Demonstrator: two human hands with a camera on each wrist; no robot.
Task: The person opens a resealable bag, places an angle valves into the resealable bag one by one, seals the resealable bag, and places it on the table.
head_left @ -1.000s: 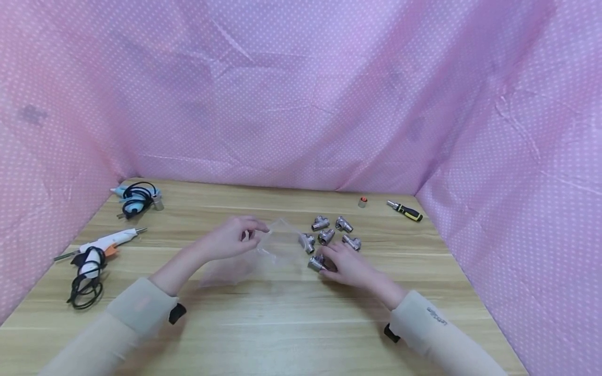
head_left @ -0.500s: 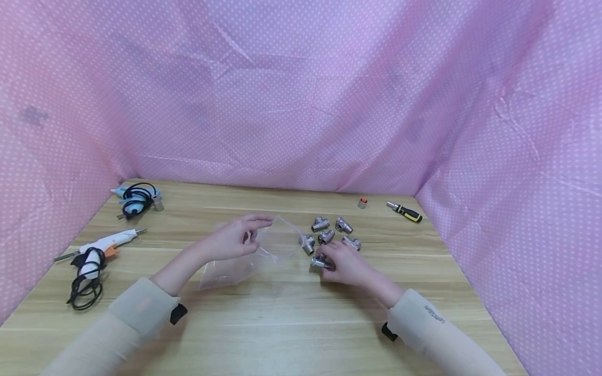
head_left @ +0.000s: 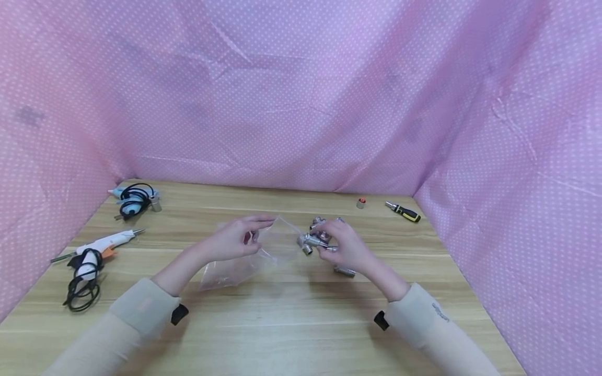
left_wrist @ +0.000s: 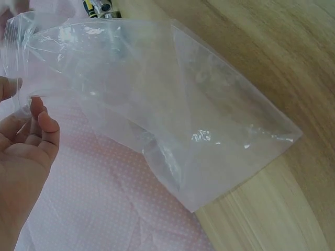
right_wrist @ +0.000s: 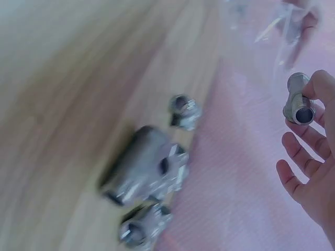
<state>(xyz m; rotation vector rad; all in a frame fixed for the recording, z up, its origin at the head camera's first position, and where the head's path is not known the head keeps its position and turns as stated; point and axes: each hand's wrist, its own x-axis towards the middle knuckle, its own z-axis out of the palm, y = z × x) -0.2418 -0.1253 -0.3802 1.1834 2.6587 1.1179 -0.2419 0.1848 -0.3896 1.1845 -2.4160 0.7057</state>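
A clear plastic bag (head_left: 244,261) lies partly lifted off the wooden table (head_left: 291,324). My left hand (head_left: 256,230) pinches its upper edge and holds the mouth up. In the left wrist view the bag (left_wrist: 157,104) hangs empty from my left hand (left_wrist: 18,112). My right hand (head_left: 322,237) holds a metal tee fitting (head_left: 308,242) in the air just right of the bag's mouth. The right wrist view shows that fitting (right_wrist: 299,104) pinched between thumb and fingers (right_wrist: 301,151). Several more fittings (right_wrist: 146,167) lie on the table below; one fitting (head_left: 345,271) shows beside my wrist.
A white glue gun (head_left: 101,243) with a black cord (head_left: 82,287) lies at the left edge. A blue tool wrapped in cord (head_left: 134,201) sits behind it. A screwdriver (head_left: 403,211) and a small orange-topped cap (head_left: 361,202) lie at the back right. Pink dotted cloth (head_left: 301,104) walls three sides.
My right hand has picked a fitting off the table and raised it up and left towards the bag's mouth. My left hand lifted the bag's edge slightly.
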